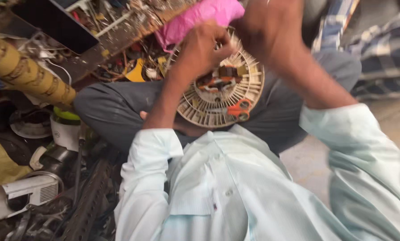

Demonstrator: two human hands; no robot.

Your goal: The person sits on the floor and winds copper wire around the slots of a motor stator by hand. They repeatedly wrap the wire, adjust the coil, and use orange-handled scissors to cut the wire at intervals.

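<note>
A round cream slotted disc (218, 105), like a fan motor housing with copper parts at its centre, rests on my lap over grey trousers (115, 107). Small orange-handled scissors (239, 108) lie on its lower right. My left hand (204, 44) is curled over the disc's upper rim and appears to grip it. My right hand (258, 22) is raised just above the disc's top right edge. It is blurred, and whether it holds anything is unclear. A pink bag (200, 15) lies just behind both hands.
Scrap wires and parts cover a wooden board (119, 40) at the back. A tape-wrapped yellow tube (26, 71), a black panel (52, 24), a white pot (66, 134) and a white casing (26, 192) crowd the left. Checked cloth (383, 49) lies at the right on concrete floor (307, 165).
</note>
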